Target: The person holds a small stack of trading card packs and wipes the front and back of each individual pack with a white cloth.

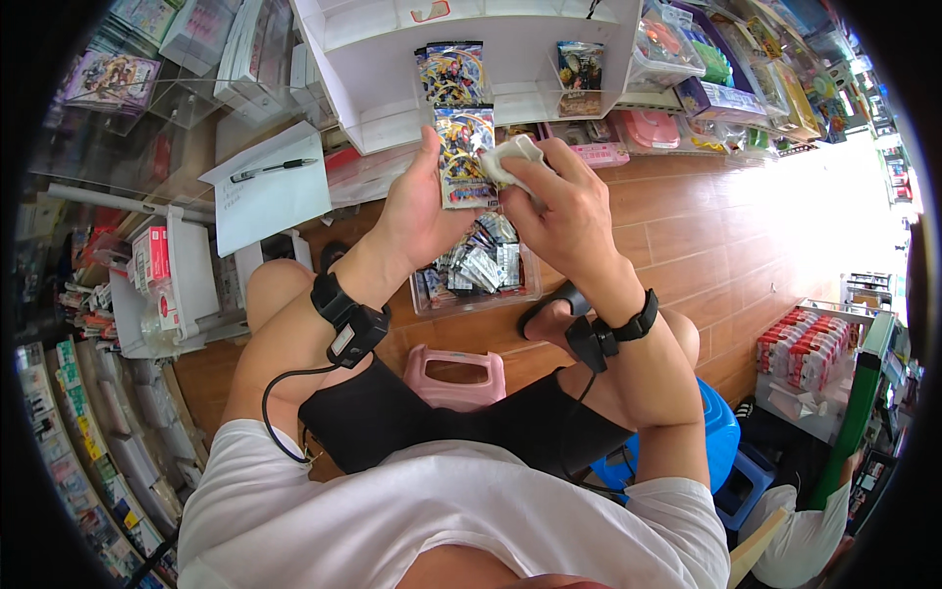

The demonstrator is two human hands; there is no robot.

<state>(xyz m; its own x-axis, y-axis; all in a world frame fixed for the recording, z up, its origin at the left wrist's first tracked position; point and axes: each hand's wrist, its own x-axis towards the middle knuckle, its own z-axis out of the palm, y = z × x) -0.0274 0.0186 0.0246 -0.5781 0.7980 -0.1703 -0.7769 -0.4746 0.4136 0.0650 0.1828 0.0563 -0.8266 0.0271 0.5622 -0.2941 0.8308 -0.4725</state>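
Note:
My left hand (419,199) holds a foil trading-card pack (465,158) with printed figures, its thumb up along the left edge. A crumpled white cloth or tissue (514,158) is pinched in my right hand (563,202), touching the right side of that pack. Just beyond, more packs (452,72) of similar look stand in a compartment of the white display shelf (383,73). Farther right in the same shelf stands a darker pack (580,77). Below my hands, a clear plastic bin (478,303) on the floor contains many small foil packs (486,258).
A paper sheet (272,199) with a black pen (272,170) lies to the left. A pink plastic stool (456,401) stands between my legs on the wood-look floor (662,213). Boxed goods (717,99) line the right shelf. Another person's sleeve (795,534) shows at lower right.

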